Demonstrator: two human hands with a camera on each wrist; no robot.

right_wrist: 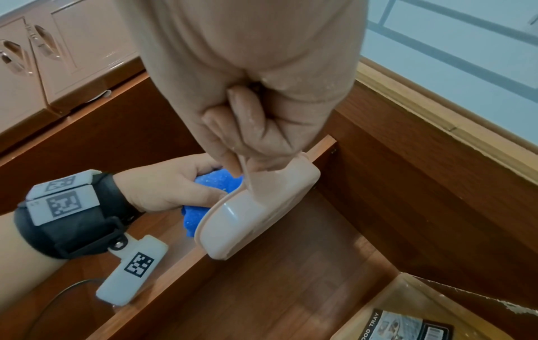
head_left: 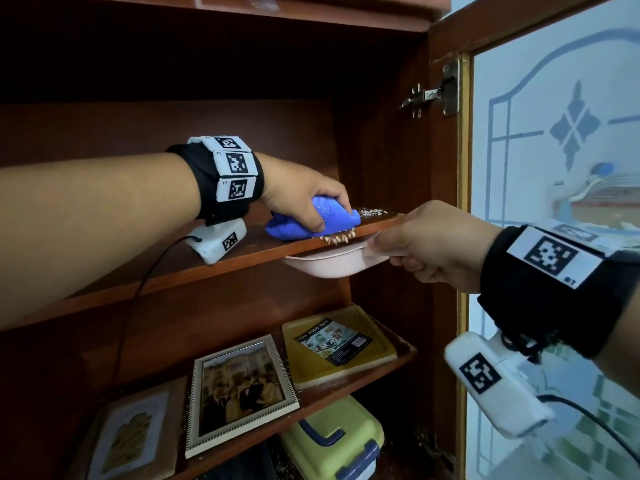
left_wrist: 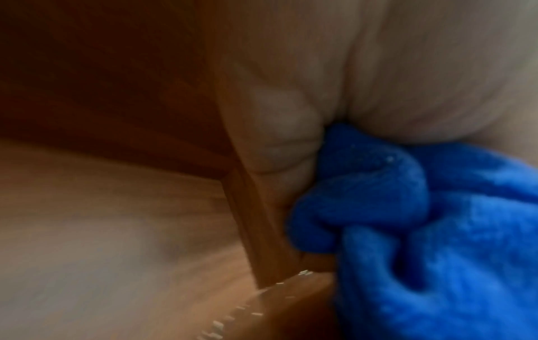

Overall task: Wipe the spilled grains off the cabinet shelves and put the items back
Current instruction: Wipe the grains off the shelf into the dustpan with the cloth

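Note:
My left hand [head_left: 304, 199] grips a bunched blue cloth [head_left: 332, 220] on the middle shelf [head_left: 207, 261] near its front right edge. In the left wrist view the blue cloth [left_wrist: 422, 230] fills the lower right under my palm. White grains [head_left: 372, 212] lie on the shelf right of the cloth, and some grains [head_left: 337, 239] spill over the shelf edge. Just under that edge my right hand [head_left: 426, 244] holds a pale pink tray [head_left: 329, 266] by its rim. From the right wrist, the pink tray [right_wrist: 256, 214] hangs pinched in my fingers [right_wrist: 247, 128] beside the left hand [right_wrist: 172, 184].
The lower shelf holds a yellow food tray [head_left: 339, 344], a framed photo [head_left: 239, 389] and another frame [head_left: 135, 438]. A yellow-green lidded box [head_left: 336, 441] sits beneath. The open glass cabinet door [head_left: 554, 133] stands at the right. Grains dot the cabinet bottom.

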